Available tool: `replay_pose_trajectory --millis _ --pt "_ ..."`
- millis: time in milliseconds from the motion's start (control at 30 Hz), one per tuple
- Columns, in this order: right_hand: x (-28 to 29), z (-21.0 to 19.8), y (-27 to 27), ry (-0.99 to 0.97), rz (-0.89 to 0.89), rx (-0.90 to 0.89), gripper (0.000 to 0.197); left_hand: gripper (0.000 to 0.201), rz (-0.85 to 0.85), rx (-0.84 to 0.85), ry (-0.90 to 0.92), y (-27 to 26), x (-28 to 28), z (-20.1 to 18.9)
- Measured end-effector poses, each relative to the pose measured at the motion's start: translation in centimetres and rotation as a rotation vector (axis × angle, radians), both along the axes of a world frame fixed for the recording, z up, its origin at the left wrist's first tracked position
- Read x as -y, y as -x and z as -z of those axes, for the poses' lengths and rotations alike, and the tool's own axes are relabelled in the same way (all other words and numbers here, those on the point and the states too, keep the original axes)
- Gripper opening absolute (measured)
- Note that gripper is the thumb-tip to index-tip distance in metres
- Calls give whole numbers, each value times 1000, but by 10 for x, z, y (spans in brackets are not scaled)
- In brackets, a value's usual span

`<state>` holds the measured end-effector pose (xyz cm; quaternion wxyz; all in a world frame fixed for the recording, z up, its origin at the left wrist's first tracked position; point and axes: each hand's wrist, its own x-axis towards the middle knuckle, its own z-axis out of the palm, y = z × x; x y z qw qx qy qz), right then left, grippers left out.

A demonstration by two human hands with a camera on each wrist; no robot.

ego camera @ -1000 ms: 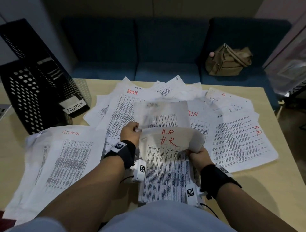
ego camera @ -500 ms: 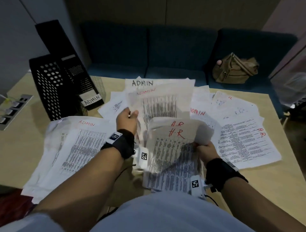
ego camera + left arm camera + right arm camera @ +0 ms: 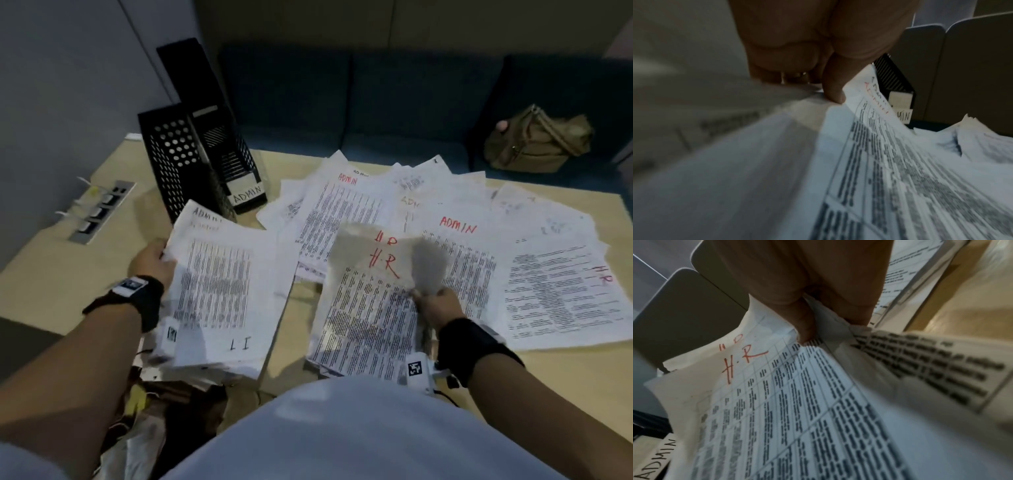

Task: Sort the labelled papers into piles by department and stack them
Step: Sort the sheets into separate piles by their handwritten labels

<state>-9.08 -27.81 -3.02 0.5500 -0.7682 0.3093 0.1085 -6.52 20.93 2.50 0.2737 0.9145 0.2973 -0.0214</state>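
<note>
My left hand (image 3: 152, 262) pinches the left edge of an ADMIN sheet (image 3: 219, 274) over the ADMIN pile at the table's left front; its thumb (image 3: 833, 91) lies on the sheet (image 3: 890, 162). My right hand (image 3: 436, 305) grips a bundle of papers marked H.R in red (image 3: 373, 301), held up in front of me; the top sheet's right side is folded back at the thumb (image 3: 803, 324), which presses on the H.R papers (image 3: 777, 394). Unsorted sheets marked ADMIN (image 3: 455, 240) and H.R (image 3: 561, 294) are spread over the table's middle and right.
Two black perforated file holders (image 3: 191, 154) stand at the back left, one with an ADMIN tag (image 3: 247, 197). A socket strip (image 3: 99, 210) is set into the table on the left. A dark sofa with a tan bag (image 3: 537, 140) stands behind the table.
My left hand has carried the ADMIN sheet from the middle of the table leftward and down over the ADMIN pile. My right hand still holds the H.R bundle in about the same place.
</note>
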Motion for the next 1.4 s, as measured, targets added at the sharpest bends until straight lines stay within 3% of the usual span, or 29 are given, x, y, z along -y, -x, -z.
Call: replay_pose_trajectory --millis 100,200,300,367,467,533,833,967,1033,1100,1233,1333,1400 --pt "-5 -2 5 48 -12 -16 32 49 -52 -28 -54 7 5 17" --pt "-6 -8 9 40 5 14 24 57 -47 67 -286 4 49 5" --pt "-3 -11 15 -7 21 27 26 37 450 214 -266 16 125 3" --pt "0 -11 21 -31 39 38 26 35 678 82 -256 29 169 19" --pt "4 -13 27 -30 69 77 26 52 589 -265 -225 39 195 48" --pt "5 -15 29 -27 56 102 24 54 503 -329 -196 41 190 59" --pt "-45 -24 17 -91 -86 172 23 51 492 -257 -252 33 101 69" --pt "-85 -25 8 -154 -164 153 23 64 458 -260 -237 35 67 66" --pt "-105 -23 5 -162 -230 113 21 50 427 -240 -210 34 58 61" --pt "-122 -21 2 -87 -337 61 18 29 431 -130 -237 32 60 51" --pt "-138 -23 3 277 -627 -20 24 27 543 281 -217 35 95 34" --pt "-139 -26 0 445 -777 6 25 33 733 245 -59 38 134 35" --pt "-134 -28 -5 460 -796 66 31 41 850 140 -62 38 156 42"
